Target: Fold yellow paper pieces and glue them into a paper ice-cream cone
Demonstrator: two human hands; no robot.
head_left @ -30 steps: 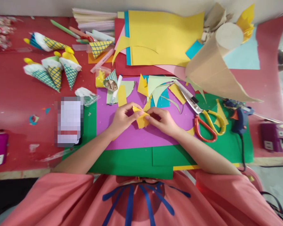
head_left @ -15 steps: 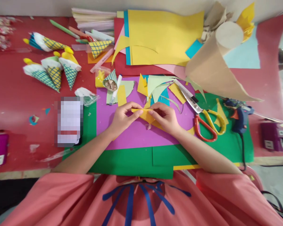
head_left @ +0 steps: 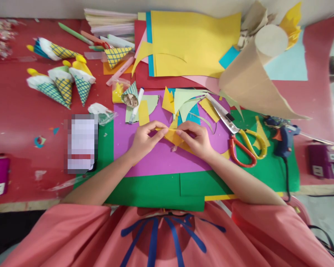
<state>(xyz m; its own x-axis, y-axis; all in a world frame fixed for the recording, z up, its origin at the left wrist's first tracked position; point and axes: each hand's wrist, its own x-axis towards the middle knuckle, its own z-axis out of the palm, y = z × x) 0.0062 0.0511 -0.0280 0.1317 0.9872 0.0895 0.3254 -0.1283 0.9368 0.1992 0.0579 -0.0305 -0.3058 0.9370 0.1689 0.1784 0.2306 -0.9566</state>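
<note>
Pinching the yellow paper (head_left: 173,137), apparently part-folded but probably not yet fully shaped, in the fingertips of left hand (head_left: 146,138) and right hand (head_left: 196,139) above the purple sheet (head_left: 153,162), with four topped, seemingly finished cones (head_left: 62,77) upper left.

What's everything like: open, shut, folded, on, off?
Yellow paper: folded, held up
Left hand: pinching the yellow paper
Right hand: pinching it too
Scissors: lying loose
Phone: screen lit, picture blurred
Glue gun: lying down, can't tell if on
Cone nearest the hands: stuffed with crumpled paper
</note>
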